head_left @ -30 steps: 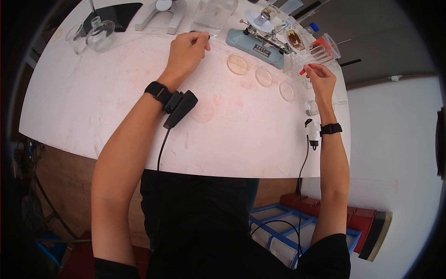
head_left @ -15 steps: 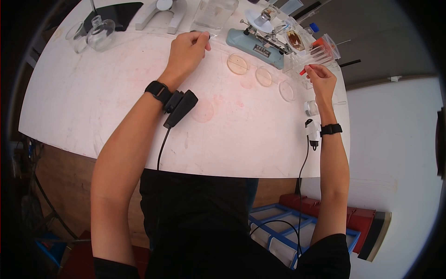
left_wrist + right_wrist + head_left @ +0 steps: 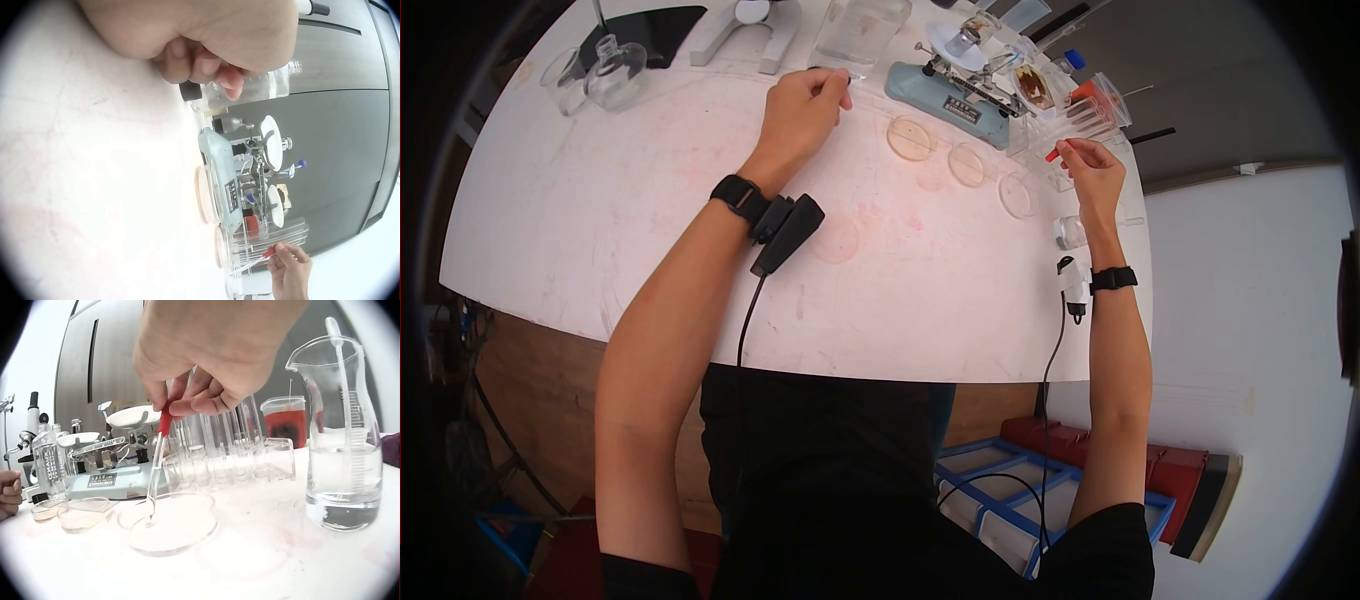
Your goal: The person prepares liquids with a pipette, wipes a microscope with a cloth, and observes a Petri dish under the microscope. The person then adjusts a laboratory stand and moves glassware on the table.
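Observation:
In the head view my right hand (image 3: 1090,170) is up at the far right of the table. Its thumb and fingertips pinch the red rubber bulb of a glass dropper (image 3: 156,465), whose tube slants down into a clear petri dish (image 3: 169,547). My left hand (image 3: 800,115) rests idle on the table at the back, fingers loosely curled. Close by its fingertips in the left wrist view is a black cap (image 3: 190,91), with a clear bottle (image 3: 262,89) behind. Two more petri dishes, one (image 3: 911,138) near the balance and another (image 3: 967,164), stand in a row.
A blue-grey balance (image 3: 955,105) stands behind the dishes. Right of it are upright test tubes (image 3: 240,437) and a tub of red liquid (image 3: 284,422). A glass beaker of liquid (image 3: 344,487) stands at right. Glass flasks, one (image 3: 616,78) round, sit back left.

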A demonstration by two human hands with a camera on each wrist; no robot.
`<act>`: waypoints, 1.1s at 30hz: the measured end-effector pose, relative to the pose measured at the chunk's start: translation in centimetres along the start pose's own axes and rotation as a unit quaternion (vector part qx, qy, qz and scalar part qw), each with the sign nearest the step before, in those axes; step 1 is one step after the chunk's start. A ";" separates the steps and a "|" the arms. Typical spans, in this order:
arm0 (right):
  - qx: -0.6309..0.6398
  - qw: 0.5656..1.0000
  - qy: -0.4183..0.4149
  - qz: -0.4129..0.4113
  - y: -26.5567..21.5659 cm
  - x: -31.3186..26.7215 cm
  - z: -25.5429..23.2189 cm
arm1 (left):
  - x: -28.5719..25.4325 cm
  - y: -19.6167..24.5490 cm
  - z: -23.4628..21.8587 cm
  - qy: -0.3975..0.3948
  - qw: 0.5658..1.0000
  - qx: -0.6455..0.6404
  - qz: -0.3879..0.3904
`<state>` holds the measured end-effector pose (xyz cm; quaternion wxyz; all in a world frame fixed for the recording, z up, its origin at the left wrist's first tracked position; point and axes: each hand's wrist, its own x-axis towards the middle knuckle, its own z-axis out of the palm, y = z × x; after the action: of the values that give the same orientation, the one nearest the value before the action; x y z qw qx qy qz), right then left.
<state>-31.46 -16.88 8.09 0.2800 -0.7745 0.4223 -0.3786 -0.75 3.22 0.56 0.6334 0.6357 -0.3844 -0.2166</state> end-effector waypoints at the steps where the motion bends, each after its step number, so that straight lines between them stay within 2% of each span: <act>1: 0.001 1.000 0.002 -0.002 0.0 0.0 -0.1 | -0.1 0.1 0.0 -0.002 1.000 -0.003 -0.006; 10: 0.001 0.999 0.037 -0.024 -2.0 -0.3 -1.6 | 0.1 -0.9 0.0 -0.002 1.000 -0.001 -0.002; 18: 0.003 0.996 0.075 -0.057 -1.8 0.6 -3.4 | 0.5 -2.8 0.0 -0.004 1.000 -0.011 -0.001; 26: 0.014 0.994 0.092 -0.063 -3.1 1.4 -6.7 | 0.7 -2.1 -0.1 -0.007 1.000 -0.011 -0.005; 33: 0.021 0.992 0.108 -0.067 -2.9 1.3 -6.7 | 0.7 -2.1 -0.1 -0.007 1.000 -0.014 -0.014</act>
<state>-35.25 -17.40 14.43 0.2227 -0.7498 0.3893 -0.4865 0.22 2.55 -1.28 0.6367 0.6306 -0.3763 -0.2352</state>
